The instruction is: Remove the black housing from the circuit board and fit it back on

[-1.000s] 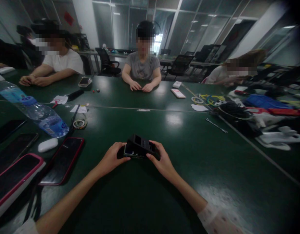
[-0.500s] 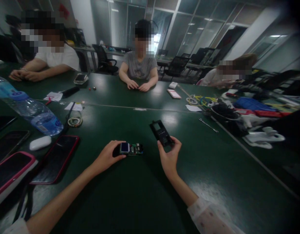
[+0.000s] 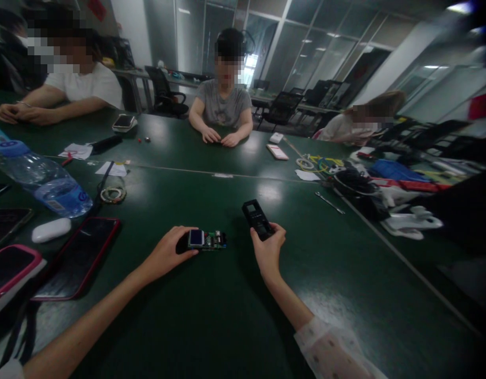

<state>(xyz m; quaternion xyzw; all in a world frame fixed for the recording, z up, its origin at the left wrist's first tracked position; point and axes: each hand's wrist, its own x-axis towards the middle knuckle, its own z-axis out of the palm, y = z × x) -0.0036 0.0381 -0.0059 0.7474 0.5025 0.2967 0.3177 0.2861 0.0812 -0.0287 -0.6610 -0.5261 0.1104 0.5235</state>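
Observation:
My left hand (image 3: 172, 252) grips the left end of a small green circuit board (image 3: 214, 240) between thumb and fingers, low over the dark green table (image 3: 211, 310). A small square screen (image 3: 196, 238) sits on the board's left part. To the right, my right hand (image 3: 269, 247) holds a black plastic casing (image 3: 257, 217) by its lower end. The casing is tilted, with its top toward the upper left, and has a square window near that top. Board and casing are apart.
On the left are a water bottle (image 3: 56, 184), a white case (image 3: 51, 230) and a red-edged phone (image 3: 79, 258). A wrench (image 3: 330, 202) and a pile of cables (image 3: 322, 164) lie on the right. Several people sit beyond.
The casing has turned in my right hand and now shows its frame and thicker side. The whole view has shifted slightly. My left hand still holds the board.

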